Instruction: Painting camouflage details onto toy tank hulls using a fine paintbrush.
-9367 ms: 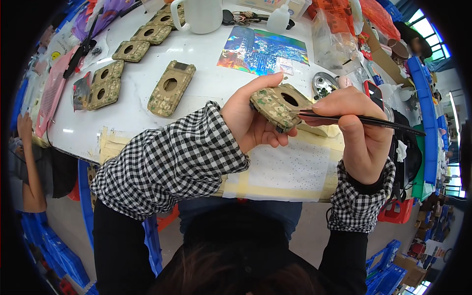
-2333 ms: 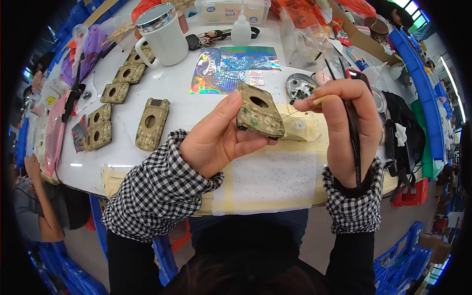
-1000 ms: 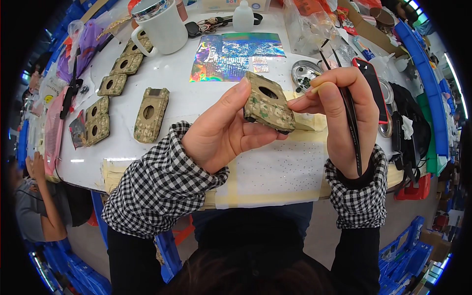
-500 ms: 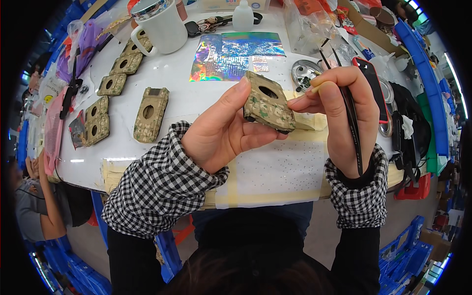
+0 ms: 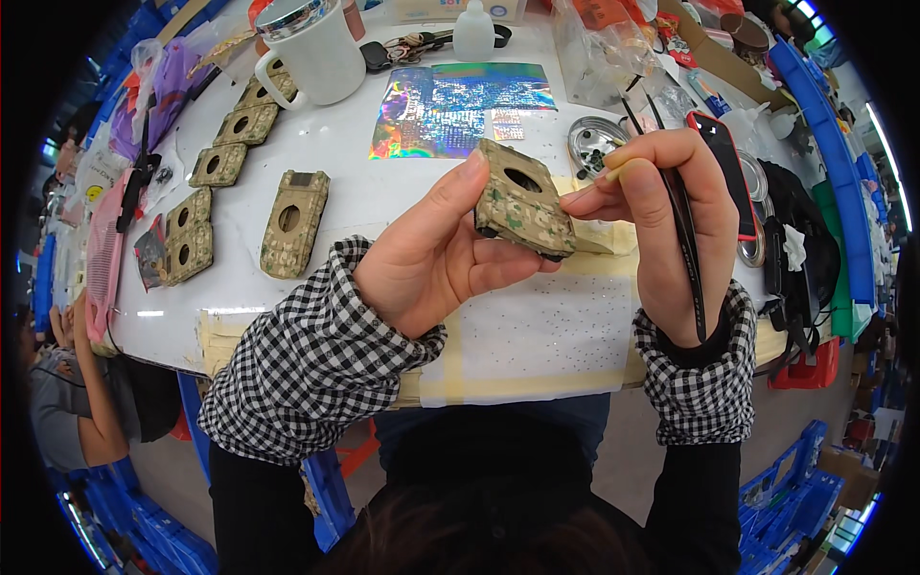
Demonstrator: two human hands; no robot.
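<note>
My left hand [image 5: 426, 235] is closed round the edge of a camouflage-painted model tank hull [image 5: 537, 213], tilted, with a round hole in its top. My right hand [image 5: 656, 187] has black tweezers [image 5: 691, 264] tucked across it, their tips pointing up and away. Its fingertips meet at the hull's right side; a small pale bit shows between thumb and forefinger, too small to name. A similar camouflage hull [image 5: 305, 241] lies flat to the left. Below the hands, a white sheet [image 5: 537, 355] bordered with yellow tape carries many tiny dark specks.
More camouflage hulls [image 5: 218, 165] line the table's left side. A white mug [image 5: 331, 62] and a white squeeze bottle [image 5: 473, 36] stand at the back, with a shiny holographic sheet [image 5: 412, 120] before them. A round metal tin [image 5: 580, 144] and a red-cased phone [image 5: 725, 177] lie right.
</note>
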